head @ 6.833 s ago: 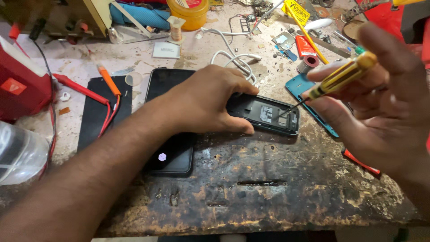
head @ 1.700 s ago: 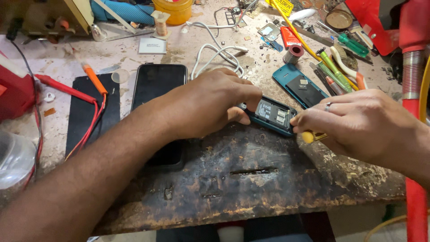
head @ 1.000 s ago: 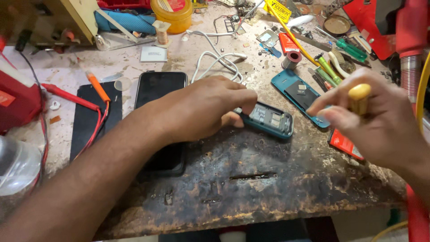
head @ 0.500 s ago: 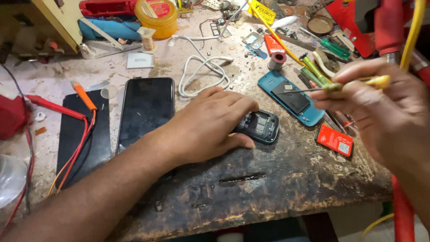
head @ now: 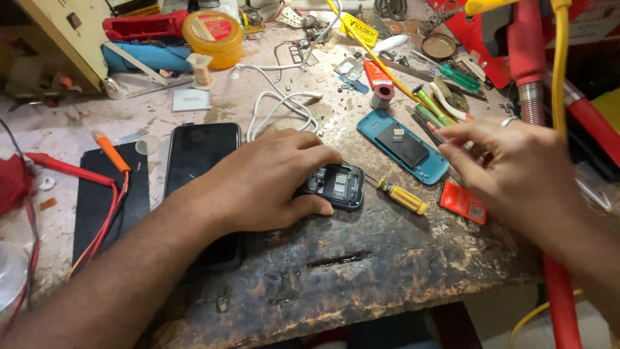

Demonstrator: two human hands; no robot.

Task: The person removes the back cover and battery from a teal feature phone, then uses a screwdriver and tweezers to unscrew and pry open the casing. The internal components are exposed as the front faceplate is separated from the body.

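- Phone, small and dark with its back open, was lain near the middle of the worn counter, pinned under the left hand.
- Left grip was clamped on the phone: fingers were curled over its near end and the thumb was pressed at its front edge.
- Right hand was held above the counter's right side, fingers spread apart and blurred, nothing being gripped; a ring was seen on one finger.
- Screwdriver with a yellow handle was left flat on the counter just right of the phone, between the two hands, touched by neither.
- Teal cover was placed beyond the screwdriver, with a dark battery-like block set in it.
- Red card was lain just under the right hand.
- Black handset was placed face up left of the left hand, partly covered by the forearm.
- White cable was coiled behind the left hand.
- Yellow tin was set at the far edge.
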